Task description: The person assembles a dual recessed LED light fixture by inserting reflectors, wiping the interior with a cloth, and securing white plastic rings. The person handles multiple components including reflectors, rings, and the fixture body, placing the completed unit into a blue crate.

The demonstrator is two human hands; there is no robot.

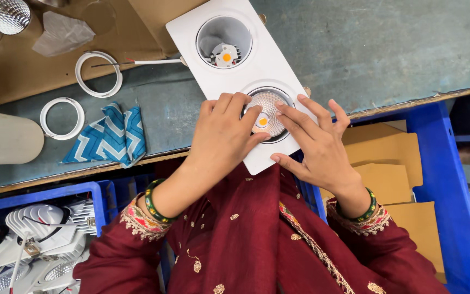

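- The white lamp housing [257,71] lies flat on the grey-green bench [382,49], its near corner hanging over the bench edge toward the person; it has two round wells, one behind the other.
- The far well [224,41] stands open, a small orange chip showing at its bottom; the near well holds a faceted silver reflector [266,114] with an orange dot at its centre.
- The left hand [221,141] rests on the housing with its fingers curled over the left rim of the reflector; the right hand [316,147] lies spread on the right side, fingertips touching the rim; neither hand grips anything, both press down, close together but not touching.
- Whether the reflector is fully seated is hard to tell, since the fingers cover much of its rim.
- Risk, as I judge it: uneven pressure from one side could tilt the reflector and jam it crooked; a hard push on the overhanging corner could tip the housing off the bench into the blue crate [452,179] below; a fingertip sliding inward could smudge the facets.
- Two white rings [99,73] and a blue-and-white cloth [110,136] lie to the left, well apart from the hands.
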